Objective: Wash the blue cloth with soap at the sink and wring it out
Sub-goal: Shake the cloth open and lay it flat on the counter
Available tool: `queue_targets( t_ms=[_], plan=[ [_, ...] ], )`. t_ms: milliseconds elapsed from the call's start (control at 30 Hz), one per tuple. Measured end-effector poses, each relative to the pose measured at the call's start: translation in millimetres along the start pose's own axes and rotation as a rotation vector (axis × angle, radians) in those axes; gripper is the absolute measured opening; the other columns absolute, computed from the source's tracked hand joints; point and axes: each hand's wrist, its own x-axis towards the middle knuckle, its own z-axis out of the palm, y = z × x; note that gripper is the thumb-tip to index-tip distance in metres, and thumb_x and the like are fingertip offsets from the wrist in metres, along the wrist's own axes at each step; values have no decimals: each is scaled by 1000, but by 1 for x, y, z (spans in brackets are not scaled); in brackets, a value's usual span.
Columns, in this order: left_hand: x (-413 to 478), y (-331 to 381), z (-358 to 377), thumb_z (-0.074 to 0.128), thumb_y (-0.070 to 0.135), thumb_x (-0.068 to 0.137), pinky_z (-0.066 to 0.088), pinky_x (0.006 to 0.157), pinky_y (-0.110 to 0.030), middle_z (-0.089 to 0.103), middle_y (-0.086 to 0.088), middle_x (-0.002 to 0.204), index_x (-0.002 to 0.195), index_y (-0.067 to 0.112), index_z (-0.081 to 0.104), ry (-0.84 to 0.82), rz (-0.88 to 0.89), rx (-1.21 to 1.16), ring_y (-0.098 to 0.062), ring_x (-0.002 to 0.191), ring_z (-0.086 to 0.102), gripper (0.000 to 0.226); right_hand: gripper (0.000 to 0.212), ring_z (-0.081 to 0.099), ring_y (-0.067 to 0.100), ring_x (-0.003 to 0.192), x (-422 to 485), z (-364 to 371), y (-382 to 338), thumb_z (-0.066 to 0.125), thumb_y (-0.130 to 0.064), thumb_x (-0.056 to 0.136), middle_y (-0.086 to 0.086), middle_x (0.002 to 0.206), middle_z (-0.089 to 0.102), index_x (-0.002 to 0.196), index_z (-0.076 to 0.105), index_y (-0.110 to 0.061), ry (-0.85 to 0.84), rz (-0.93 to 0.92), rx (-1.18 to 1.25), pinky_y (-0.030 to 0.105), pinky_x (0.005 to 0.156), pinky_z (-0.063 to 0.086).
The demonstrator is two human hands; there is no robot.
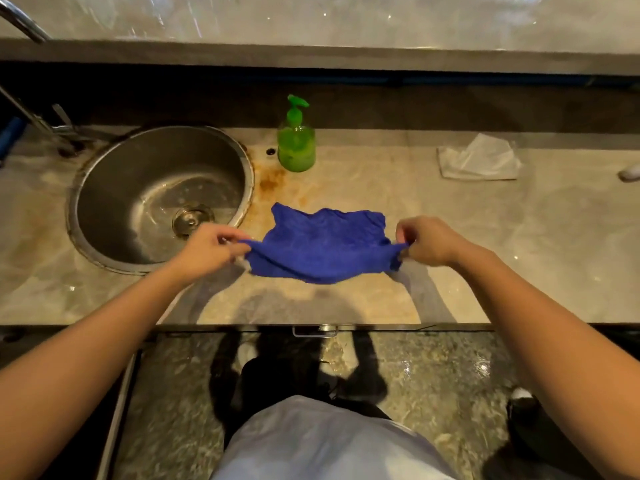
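Both forearms reach over the counter (450, 237), where the left hand (207, 249) and right hand (427, 242) each pinch a near corner of the blue cloth (322, 245), stretching it flat beside the sink (247, 174), seemingly to carry it there for washing.

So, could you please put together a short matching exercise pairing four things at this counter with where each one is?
Things:
1. blue cloth
2. soap bottle
3. sink
4. crumpled plastic

Places:
A. set into the counter, at the left
B. pinched and stretched between the left hand and right hand
C. lying at the far right
D. standing upright beyond the cloth

Pairs: 1-B, 2-D, 3-A, 4-C
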Motion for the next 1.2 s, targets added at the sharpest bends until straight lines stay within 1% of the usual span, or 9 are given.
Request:
queue_targets(
  t_ms=[100,200,300,400,733,833,933,1067,1200],
  plan=[
    [24,20,2,75,8,82,58,72,-32,61,2,102,123,19,61,160,-130,-240,-10,84,64,44,39,56,25,85,11,-12,-6,71,0,80,8,104,58,115,57,-13,285,79,197,29,69,47],
    [31,19,21,76,10,80,55,77,-32,59,-1,114,124,20,58,318,-137,31,-17,94,61,48,65,55,30,97,13,4,-8,69,-5,83,13,130,42,141,43,-13,317,107,236,29,87,43],
    [26,10,47,70,17,83,48,83,-28,61,-1,114,117,19,65,198,114,423,-14,90,56,34,61,54,37,117,15,32,-7,68,-7,82,21,135,46,139,48,-9,265,67,167,34,96,43],
    [27,0,65,64,31,87,45,96,-32,55,4,117,121,23,61,44,185,624,-15,111,50,36,43,51,35,117,20,58,-11,68,-10,84,18,126,51,126,60,-7,225,-53,59,35,94,45],
    [18,-25,51,59,13,91,46,88,-36,61,-5,105,98,11,68,181,303,691,-25,104,53,11,23,59,37,103,11,85,21,65,-5,88,17,113,62,111,70,-3,299,-226,-104,43,79,53],
    [18,-10,33,61,12,91,44,90,-33,65,-2,103,98,14,66,251,374,588,-20,100,55,9,16,61,36,94,11,71,20,59,-4,92,17,100,66,103,71,-2,404,-201,-26,37,75,48],
    [17,14,12,60,10,92,47,83,-31,67,0,97,100,17,66,322,279,319,-15,90,61,12,11,61,21,90,9,46,8,60,-3,92,6,95,69,96,68,-9,509,-84,364,31,79,44],
    [15,45,-4,58,1,92,49,67,-25,67,1,78,87,19,68,342,104,-369,-9,71,61,21,25,56,16,75,3,16,-6,55,1,95,2,81,61,82,59,-19,453,24,1018,35,73,48],
    [11,57,-6,53,3,96,53,67,-27,69,-7,85,90,12,69,175,-81,-676,-15,73,65,19,18,54,17,60,-2,6,-11,53,-3,100,5,82,63,89,59,-17,316,64,1107,26,49,49]
  ],
)
